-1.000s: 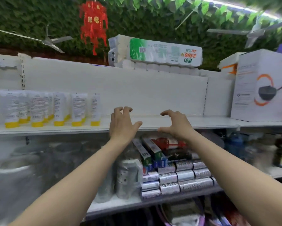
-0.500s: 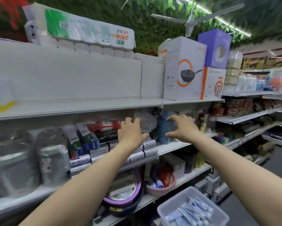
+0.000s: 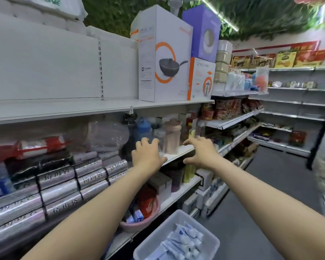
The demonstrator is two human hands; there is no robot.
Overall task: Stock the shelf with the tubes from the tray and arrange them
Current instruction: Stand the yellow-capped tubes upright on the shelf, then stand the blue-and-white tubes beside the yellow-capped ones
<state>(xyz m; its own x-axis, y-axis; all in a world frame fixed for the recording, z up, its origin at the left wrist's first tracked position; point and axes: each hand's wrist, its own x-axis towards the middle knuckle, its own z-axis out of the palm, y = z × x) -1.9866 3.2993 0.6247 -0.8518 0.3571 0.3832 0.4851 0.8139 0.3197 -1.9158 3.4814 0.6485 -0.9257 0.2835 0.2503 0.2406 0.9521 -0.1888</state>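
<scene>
Both arms reach forward into the shop aisle, and neither hand holds anything. The left hand (image 3: 148, 156) is seen from the back with its fingers spread and bent at the knuckles, half open like a loose claw, its thumb out toward 3 o'clock. The right hand (image 3: 201, 152) lies just beside it at 3 o'clock in the same half-open pose, fingers apart and hooked, thumb pointing back toward 9 o'clock. Both hands lie in front of the edge of the middle shelf board (image 3: 178, 151); I cannot tell whether the fingertips touch it. Just past the fingers, at 12 o'clock, stand plastic bottles (image 3: 170, 136), one of them blue and one pale pink. The tray (image 3: 152, 243), a pale plastic tub, sits low at 6 o'clock from the hands, well apart from them, between the two forearms. The tubes (image 3: 184, 241) lie in it in a loose heap, white and light blue with their caps pointing various ways. The upper shelf (image 3: 64, 109) runs across at 10 o'clock from the hands, and on it toward 12 o'clock stands a white box with a pan pictured on it (image 3: 163, 57). Silver wrapped rolls (image 3: 64, 184) are stacked at 9 o'clock, under the left forearm's far side.
</scene>
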